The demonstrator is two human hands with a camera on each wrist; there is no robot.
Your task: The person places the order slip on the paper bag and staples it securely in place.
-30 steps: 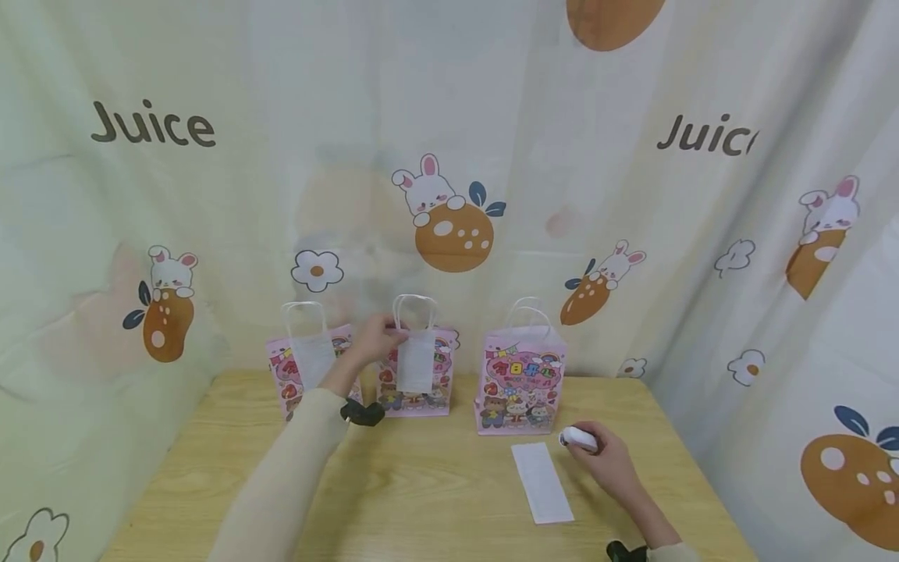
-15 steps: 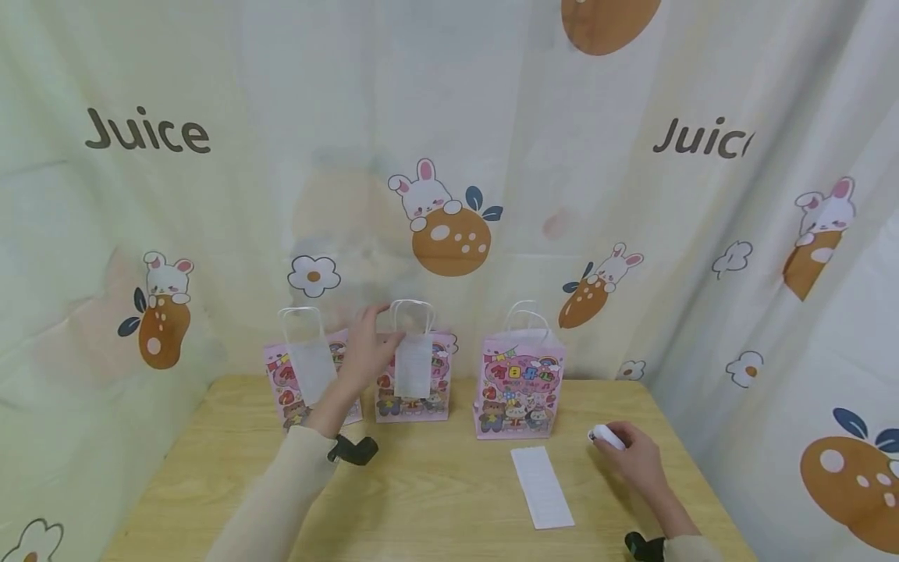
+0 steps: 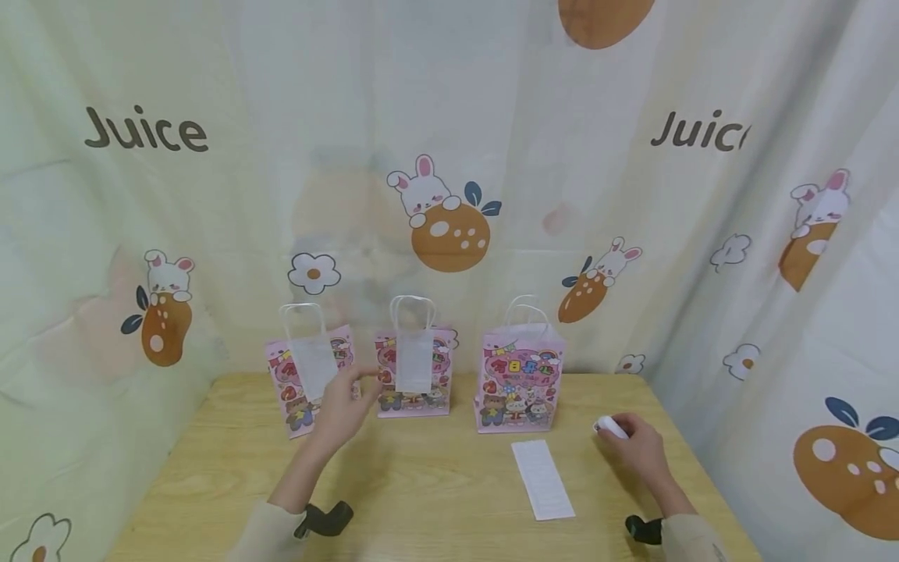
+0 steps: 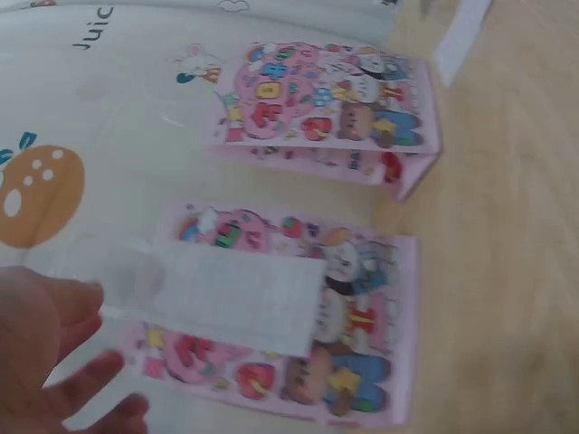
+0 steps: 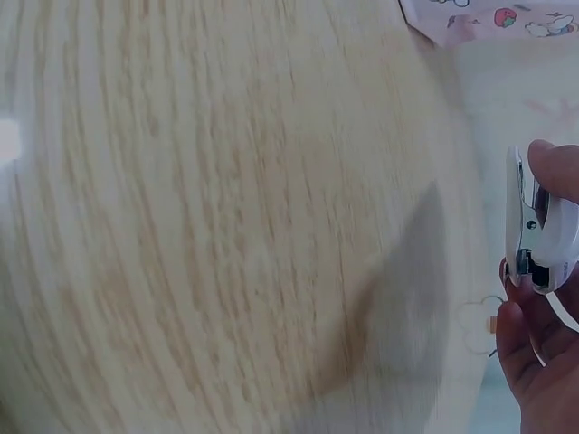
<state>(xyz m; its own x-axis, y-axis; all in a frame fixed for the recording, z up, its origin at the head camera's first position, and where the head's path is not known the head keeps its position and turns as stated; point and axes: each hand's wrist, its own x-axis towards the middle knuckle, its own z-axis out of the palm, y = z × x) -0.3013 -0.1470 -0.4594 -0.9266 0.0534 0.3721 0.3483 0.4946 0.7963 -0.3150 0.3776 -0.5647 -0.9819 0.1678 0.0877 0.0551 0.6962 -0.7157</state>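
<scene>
My left hand (image 3: 342,412) hovers in front of the left and middle bags, fingers apart and holding nothing. The middle pink paper bag (image 3: 438,367) stands upright with a white paper slip (image 3: 414,363) over its front below the handles. To its left, another pink bag (image 3: 298,417) carries a similar slip (image 3: 312,367), partly covered by my left hand in the head view. A third pink bag (image 3: 523,382) shows a bare printed front. At the right, my right hand (image 3: 644,453) grips a small white stapler (image 5: 520,217) above the table.
A loose white paper strip (image 3: 543,478) lies on the wooden table (image 3: 421,492), in front of the right bag. Behind the bags hangs a printed curtain (image 3: 351,195), which also runs along both sides.
My left hand has let go at the top of the middle bag and drawn back down and leftward. My right hand has shifted right with the stapler, away from the paper strip.
</scene>
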